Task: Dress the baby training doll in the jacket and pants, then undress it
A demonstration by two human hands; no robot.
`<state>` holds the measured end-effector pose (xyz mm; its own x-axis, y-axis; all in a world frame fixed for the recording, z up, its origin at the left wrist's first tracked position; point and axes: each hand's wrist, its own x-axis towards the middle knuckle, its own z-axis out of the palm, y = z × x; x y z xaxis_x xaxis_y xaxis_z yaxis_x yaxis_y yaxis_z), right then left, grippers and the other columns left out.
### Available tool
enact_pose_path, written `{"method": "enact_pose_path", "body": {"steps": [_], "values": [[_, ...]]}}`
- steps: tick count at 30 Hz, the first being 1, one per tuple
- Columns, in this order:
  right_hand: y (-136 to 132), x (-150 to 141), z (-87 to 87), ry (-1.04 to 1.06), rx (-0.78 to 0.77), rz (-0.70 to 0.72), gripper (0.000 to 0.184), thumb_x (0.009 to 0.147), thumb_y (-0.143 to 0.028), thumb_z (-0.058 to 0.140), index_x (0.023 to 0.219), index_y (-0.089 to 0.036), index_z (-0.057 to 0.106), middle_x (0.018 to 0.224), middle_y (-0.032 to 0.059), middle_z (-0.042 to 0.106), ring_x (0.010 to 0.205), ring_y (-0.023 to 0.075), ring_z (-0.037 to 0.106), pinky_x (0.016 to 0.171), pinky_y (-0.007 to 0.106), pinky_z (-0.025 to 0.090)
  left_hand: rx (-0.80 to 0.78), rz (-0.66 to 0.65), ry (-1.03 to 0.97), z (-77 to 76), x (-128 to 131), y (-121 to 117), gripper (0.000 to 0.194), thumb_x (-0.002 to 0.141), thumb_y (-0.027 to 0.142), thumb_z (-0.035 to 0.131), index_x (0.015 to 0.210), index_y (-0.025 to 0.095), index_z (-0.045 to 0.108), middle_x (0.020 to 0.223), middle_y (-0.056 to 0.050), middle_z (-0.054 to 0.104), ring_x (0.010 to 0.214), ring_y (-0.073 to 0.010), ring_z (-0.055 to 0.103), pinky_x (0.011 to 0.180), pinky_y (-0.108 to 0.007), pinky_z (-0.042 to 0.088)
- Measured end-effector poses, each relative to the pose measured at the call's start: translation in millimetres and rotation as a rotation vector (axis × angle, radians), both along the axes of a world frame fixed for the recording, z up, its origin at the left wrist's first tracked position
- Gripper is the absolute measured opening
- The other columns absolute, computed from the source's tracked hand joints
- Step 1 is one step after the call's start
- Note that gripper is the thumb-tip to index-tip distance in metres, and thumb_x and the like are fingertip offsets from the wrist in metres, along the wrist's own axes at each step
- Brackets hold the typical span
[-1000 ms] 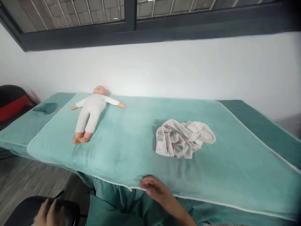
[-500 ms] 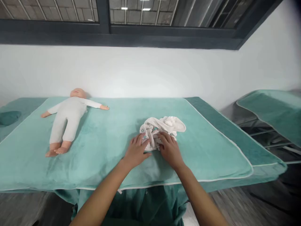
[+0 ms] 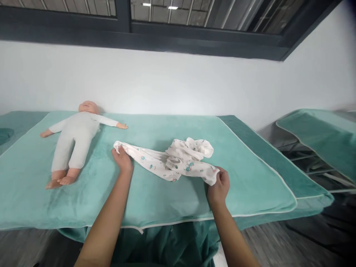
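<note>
A white printed baby garment (image 3: pixel 178 163) with small teal and red figures is stretched sideways over the green-covered bed. My left hand (image 3: pixel 122 159) pinches one long end of it, at the garment's left tip. Its right lower corner is gripped in my right hand (image 3: pixel 219 187), fingers closed round the cloth. The middle and back of the garment stay bunched up between my hands. Whether the ends are sleeves or legs I cannot tell. To the left lies a baby doll (image 3: pixel 79 137) in white, on its back with arms spread, apart from my left hand.
The bed's teal cover (image 3: pixel 258 193) has a white-piped edge towards me. Behind the bed stands a white wall (image 3: pixel 178 81) below a dark window frame (image 3: pixel 194 40). At the right, another teal-draped surface (image 3: pixel 328 137) rests over metal bars.
My hands have moved apart, the left one farther. The garment, crumpled between them before, is now pulled out lengthwise with an end in each hand. The view has shifted slightly.
</note>
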<state>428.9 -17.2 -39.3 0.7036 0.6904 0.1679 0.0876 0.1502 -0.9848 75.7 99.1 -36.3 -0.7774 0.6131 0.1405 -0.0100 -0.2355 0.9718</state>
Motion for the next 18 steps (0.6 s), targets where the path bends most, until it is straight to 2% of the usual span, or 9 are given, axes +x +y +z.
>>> {"method": "enact_pose_path", "body": {"steps": [2, 5, 7, 10, 12, 14, 15, 18], "values": [[3.2, 0.8, 8.4, 0.204, 0.042, 0.073, 0.025, 0.079, -0.043, 0.069, 0.094, -0.024, 0.064, 0.088, -0.002, 0.066, 0.082, 0.018, 0.063, 0.08, 0.035, 0.054, -0.035, 0.013, 0.021, 1.0, 0.1, -4.5, 0.025, 0.098, 0.047, 0.054, 0.098, 0.022, 0.049, 0.092, 0.0, 0.056, 0.088, -0.0162, 0.057, 0.086, -0.031, 0.046], [9.7, -0.5, 38.8, 0.33, 0.062, 0.255, 0.024, 0.081, -0.045, 0.063, 0.096, -0.027, 0.066, 0.099, 0.0033, 0.072, 0.095, 0.0251, 0.069, 0.084, 0.045, 0.059, -0.055, -0.139, 0.092, 6.1, 10.5, -9.9, 0.028, 0.093, 0.04, 0.064, 0.113, 0.022, 0.055, 0.108, -0.004, 0.063, 0.1, -0.0193, 0.062, 0.095, -0.033, 0.048], [15.0, -4.3, 70.5, 0.317, 0.062, 0.428, 0.032, 0.088, -0.049, 0.054, 0.109, -0.03, 0.068, 0.119, 0.0086, 0.072, 0.113, 0.0306, 0.068, 0.091, 0.053, 0.058, -0.039, -0.313, 0.202, 10.6, 16.5, -13.5, 0.038, 0.091, 0.037, 0.066, 0.124, 0.022, 0.056, 0.12, -0.007, 0.064, 0.109, -0.022, 0.063, 0.101, -0.036, 0.048], [30.9, -20.8, 128.3, 0.15, 0.015, 0.637, 0.057, 0.1, -0.058, 0.028, 0.129, -0.027, 0.067, 0.138, 0.0174, 0.064, 0.127, 0.0354, 0.062, 0.096, 0.057, 0.054, -0.031, -0.582, 0.518, 17.6, 23.9, -22.3, 0.038, 0.094, 0.037, 0.062, 0.129, 0.022, 0.059, 0.131, -0.01, 0.063, 0.122, -0.025, 0.06, 0.109, -0.041, 0.046], [48.9, -44.5, 168.8, -0.014, 0.012, 0.705, 0.065, 0.102, -0.059, 0.017, 0.136, -0.028, 0.063, 0.145, 0.0163, 0.06, 0.129, 0.0356, 0.061, 0.1, 0.061, 0.051, -0.041, -0.721, 0.726, 22.4, 32.4, -31.1, 0.037, 0.094, 0.036, 0.062, 0.128, 0.022, 0.061, 0.137, -0.011, 0.061, 0.129, -0.0265, 0.057, 0.113, -0.044, 0.044], [69.8, -81.0, 207.4, -0.091, 0.131, 0.767, 0.06, 0.103, -0.058, 0.019, 0.137, -0.031, 0.061, 0.151, 0.0109, 0.056, 0.135, 0.0351, 0.057, 0.105, 0.066, 0.046, -0.046, -0.842, 0.814, 26.7, 46.0, -41.6, 0.039, 0.094, 0.035, 0.063, 0.131, 0.023, 0.061, 0.14, -0.012, 0.06, 0.131, -0.0268, 0.057, 0.114, -0.045, 0.045], [79.5, -103.7, 225.4, -0.1, 0.203, 0.847, 0.058, 0.103, -0.058, 0.021, 0.134, -0.031, 0.061, 0.153, 0.0087, 0.054, 0.139, 0.0342, 0.054, 0.107, 0.068, 0.044, -0.046, -0.902, 0.814, 28.5, 54.3, -46.9, 0.04, 0.094, 0.034, 0.063, 0.131, 0.022, 0.06, 0.139, -0.012, 0.061, 0.128, -0.0266, 0.059, 0.111, -0.045, 0.048], [100.2, -180.3, 271.6, 0.09, 0.375, 1.069, 0.049, 0.104, -0.042, 0.024, 0.12, -0.018, 0.063, 0.153, 0.01, 0.053, 0.143, 0.0298, 0.051, 0.109, 0.065, 0.044, -0.093, -1.002, 0.755, 31.3, 77.9, -58.3, 0.039, 0.09, 0.027, 0.064, 0.129, 0.023, 0.063, 0.125, -0.01, 0.069, 0.11, -0.025, 0.067, 0.097, -0.041, 0.057]]}}
